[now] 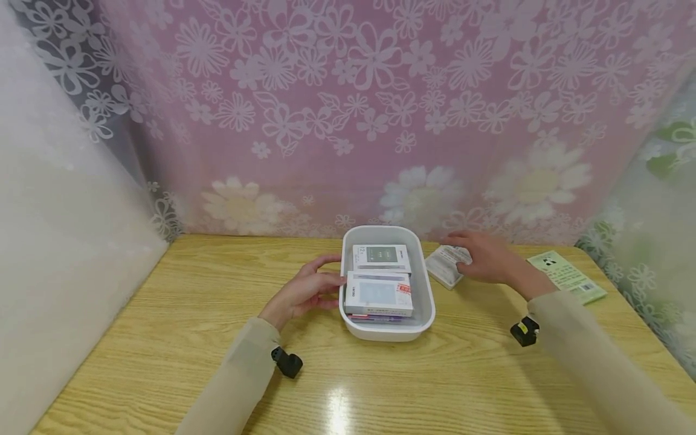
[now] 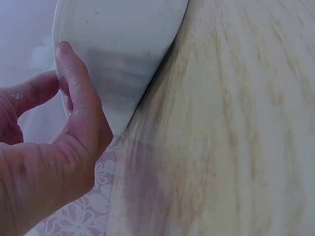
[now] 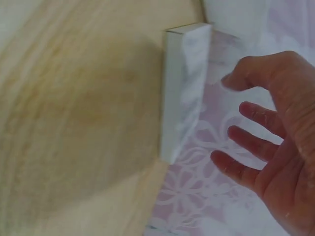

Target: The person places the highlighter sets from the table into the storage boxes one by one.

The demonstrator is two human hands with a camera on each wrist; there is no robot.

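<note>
A white bin (image 1: 426,296) stands on the wooden table with two white boxes, a front one (image 1: 380,294) and a back one (image 1: 380,257), inside. My left hand (image 1: 310,289) touches the bin's left side, its fingers slightly bent against the wall (image 2: 118,64). Over a small white box (image 1: 447,266) to the right of the bin, my right hand (image 1: 486,257) hovers with fingers spread. In the right wrist view the hand (image 3: 275,132) is apart from that box (image 3: 184,93), and nothing is between its fingers.
A green packet (image 1: 568,278) lies at the table's right, beyond my right wrist. Purple and red edges of flat items (image 1: 380,319) show under the front box in the bin. A floral curtain (image 1: 326,151) hangs along the table's back edge.
</note>
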